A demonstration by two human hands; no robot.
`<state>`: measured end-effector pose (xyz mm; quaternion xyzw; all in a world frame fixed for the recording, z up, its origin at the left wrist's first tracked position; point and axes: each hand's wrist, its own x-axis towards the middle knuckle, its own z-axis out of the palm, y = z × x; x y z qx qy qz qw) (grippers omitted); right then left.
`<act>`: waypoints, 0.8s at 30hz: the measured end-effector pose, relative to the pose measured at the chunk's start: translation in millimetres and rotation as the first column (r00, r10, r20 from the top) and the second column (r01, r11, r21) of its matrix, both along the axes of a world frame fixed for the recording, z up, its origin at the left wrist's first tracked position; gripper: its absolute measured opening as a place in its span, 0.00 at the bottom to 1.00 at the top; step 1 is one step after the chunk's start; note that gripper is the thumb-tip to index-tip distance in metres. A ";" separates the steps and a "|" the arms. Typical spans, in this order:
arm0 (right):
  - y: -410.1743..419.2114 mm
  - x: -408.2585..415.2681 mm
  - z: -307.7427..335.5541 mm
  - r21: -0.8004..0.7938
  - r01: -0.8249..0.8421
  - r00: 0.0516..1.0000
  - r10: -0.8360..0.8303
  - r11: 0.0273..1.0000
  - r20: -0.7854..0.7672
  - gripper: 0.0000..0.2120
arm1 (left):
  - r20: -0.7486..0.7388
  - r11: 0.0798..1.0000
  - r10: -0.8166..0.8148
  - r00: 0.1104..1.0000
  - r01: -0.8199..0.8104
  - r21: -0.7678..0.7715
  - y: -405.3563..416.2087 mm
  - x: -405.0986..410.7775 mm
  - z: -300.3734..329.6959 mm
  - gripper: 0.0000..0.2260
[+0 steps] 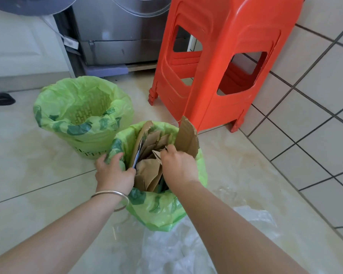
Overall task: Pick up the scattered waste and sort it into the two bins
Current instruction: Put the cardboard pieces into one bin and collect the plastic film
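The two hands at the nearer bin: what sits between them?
In the head view, torn brown cardboard pieces standing in the nearer bin fill the gap between the left hand and the right hand.

matt brown cardboard [187, 138], glossy orange plastic stool [216, 62]

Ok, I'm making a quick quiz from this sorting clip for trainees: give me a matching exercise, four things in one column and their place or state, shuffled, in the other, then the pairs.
Things:
1. near bin
2. far bin
3. clear plastic film
4. red stool

Places or states:
A. lying on the floor in front of the bins
B. stuffed with cardboard pieces
C. standing by the tiled wall
D. lined, no waste visible inside

Pairs: 1-B, 2-D, 3-A, 4-C
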<state>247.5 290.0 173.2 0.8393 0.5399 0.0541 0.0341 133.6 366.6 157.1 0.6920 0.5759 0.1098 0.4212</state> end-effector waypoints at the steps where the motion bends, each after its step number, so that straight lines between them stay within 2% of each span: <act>1: 1.0 1.0 -3.6 -0.038 0.030 0.997 -0.033 0.999 -0.064 0.10 | 0.020 0.998 0.019 1.000 -0.018 -0.057 -1.7 0.7 -1.0 0.24; 4: 1.7 2.2 -14.0 -0.125 0.121 0.964 -0.147 0.985 -0.223 0.17 | 0.031 0.987 0.052 0.998 -0.046 -0.157 -7.0 5.3 -0.2 0.25; 6: 2.9 4.4 -20.8 -0.104 0.186 0.933 -0.209 0.977 -0.294 0.17 | 0.033 0.984 0.086 0.996 -0.080 -0.162 -8.8 9.0 0.8 0.25; 9: 5.1 12.8 -16.1 -0.152 0.246 0.868 -0.287 0.957 -0.405 0.15 | 0.058 0.987 0.106 0.993 -0.098 -0.130 -3.1 11.6 -1.4 0.25; 12: 5.2 26.8 -0.2 -0.184 0.277 0.824 -0.332 0.943 -0.460 0.25 | 0.067 0.985 0.106 0.992 -0.096 -0.142 5.4 18.6 -5.2 0.25; 17: -5.0 42.5 9.1 -0.032 0.234 0.849 -0.220 0.972 -0.481 0.33 | 0.094 0.973 0.144 0.985 -0.123 -0.195 10.4 47.7 -5.4 0.27; 20: -18.7 49.5 2.7 0.125 0.244 0.883 -0.167 0.962 -0.438 0.28 | 0.152 0.956 0.168 0.974 -0.124 -0.265 15.8 63.2 -5.7 0.29; 24: -44.8 58.7 -9.1 0.301 0.345 0.880 -0.195 0.889 -0.433 0.21 | 0.258 0.943 0.172 0.951 -0.083 -0.322 17.8 72.4 -6.8 0.38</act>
